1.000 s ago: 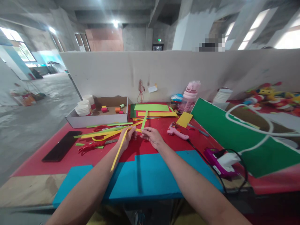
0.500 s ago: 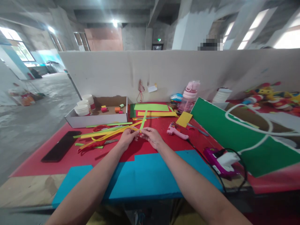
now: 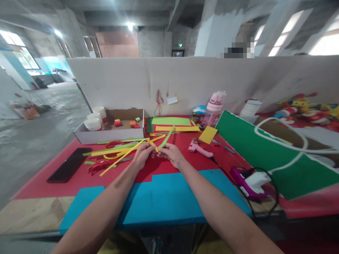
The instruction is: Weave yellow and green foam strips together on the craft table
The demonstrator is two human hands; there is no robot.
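Note:
My left hand [image 3: 143, 154] and my right hand [image 3: 171, 154] meet above the red tabletop, fingertips close together. Pinched in the left fingers is a yellow paper strip [image 3: 124, 156]; it bends over that hand and its long end trails down to the left. A light green paper strip [image 3: 168, 135] rises from the right fingertips, leaning right. Both strips come together between the hands, where fingers partly cover the join. Red-handled scissors [image 3: 100, 166] lie left of my left hand, under the trailing strip. More yellow and green strips [image 3: 106, 151] are spread beside them.
A black phone [image 3: 69, 165] lies at the left. Behind stands a white box [image 3: 111, 134] with paper cups and small coloured rolls. A pink glue gun [image 3: 200, 148], purple power socket [image 3: 247, 185] and green board [image 3: 272, 155] are to the right. Blue sheets [image 3: 182, 195] cover the front edge.
The green strip has tilted from nearly upright to leaning right. The yellow strip's long end has swung down and left across the scissors. Both hands remain in about the same place.

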